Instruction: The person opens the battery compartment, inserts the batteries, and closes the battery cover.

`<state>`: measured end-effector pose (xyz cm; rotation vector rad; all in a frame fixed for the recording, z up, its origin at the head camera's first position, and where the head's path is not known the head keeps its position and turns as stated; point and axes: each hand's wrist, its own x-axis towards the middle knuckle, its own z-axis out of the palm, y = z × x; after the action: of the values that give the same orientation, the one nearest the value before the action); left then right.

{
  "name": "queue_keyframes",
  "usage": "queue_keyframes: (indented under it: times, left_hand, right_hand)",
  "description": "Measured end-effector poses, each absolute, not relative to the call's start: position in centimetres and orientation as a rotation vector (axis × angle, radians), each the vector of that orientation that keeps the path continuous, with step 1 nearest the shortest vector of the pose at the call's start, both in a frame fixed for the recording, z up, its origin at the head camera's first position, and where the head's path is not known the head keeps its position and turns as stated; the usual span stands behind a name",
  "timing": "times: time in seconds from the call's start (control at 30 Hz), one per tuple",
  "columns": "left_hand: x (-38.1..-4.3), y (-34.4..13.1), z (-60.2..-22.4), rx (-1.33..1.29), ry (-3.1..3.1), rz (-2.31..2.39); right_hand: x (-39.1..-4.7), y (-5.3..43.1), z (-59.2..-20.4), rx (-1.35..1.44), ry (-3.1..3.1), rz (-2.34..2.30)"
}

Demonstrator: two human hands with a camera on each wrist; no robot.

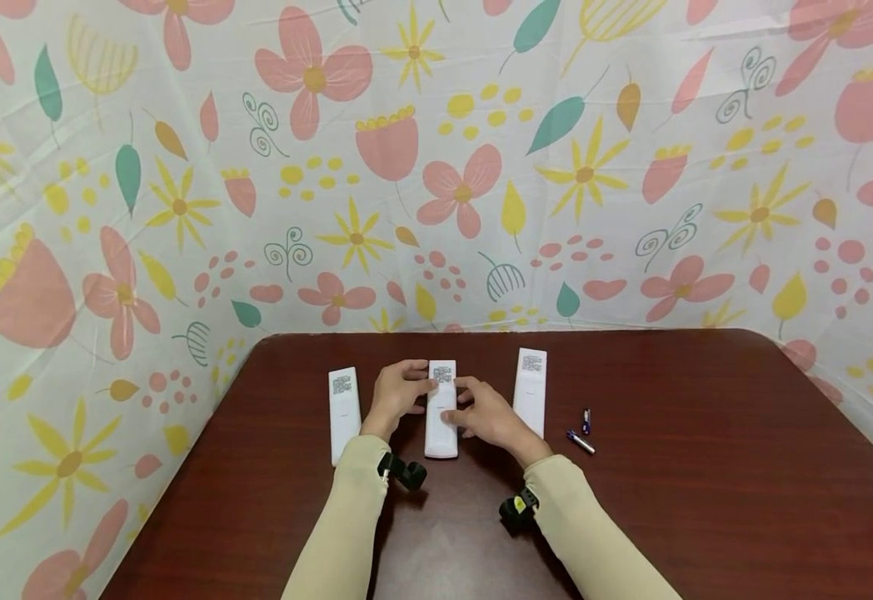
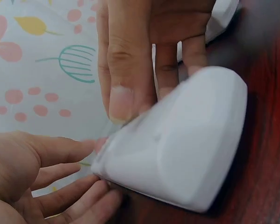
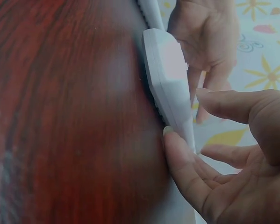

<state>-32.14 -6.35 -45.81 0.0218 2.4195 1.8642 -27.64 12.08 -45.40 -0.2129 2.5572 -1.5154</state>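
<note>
A white remote control [image 1: 441, 437] lies face down on the brown table, its labelled back up, between both hands. My left hand [image 1: 395, 393] holds its far end from the left; the thumb lies on the back and fingers are along the edge. From the right my right hand [image 1: 487, 414] grips the remote's middle, its thumb over the back and fingers by the right side. In the left wrist view the rounded near end of the remote [image 2: 196, 140] faces me, with the left hand [image 2: 46, 172] at lower left and the right hand [image 2: 130, 51] above.
A second white remote [image 1: 344, 421] lies face down to the left, and a third remote [image 1: 531, 387] to the right, partly behind my right wrist. Two small batteries, one upright in view [image 1: 586, 421] and one slanted battery [image 1: 581, 442], lie right of it. A flowered cloth [image 1: 436, 208] hangs behind the table.
</note>
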Motion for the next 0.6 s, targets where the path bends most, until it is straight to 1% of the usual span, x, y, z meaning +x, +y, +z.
queue_keyframes:
  times: [0.27, 0.6]
  left_hand:
    - [-31.7, -5.8, -44.1, 0.002, 2.477, 1.922]
    - [-31.4, -4.1, -43.1, 0.104, 2.350, 2.016]
  right_hand:
    - [-27.0, 12.6, -44.8, -0.208, 2.580, -1.556]
    - [-26.1, 15.2, -43.3, -0.273, 2.625, -1.592]
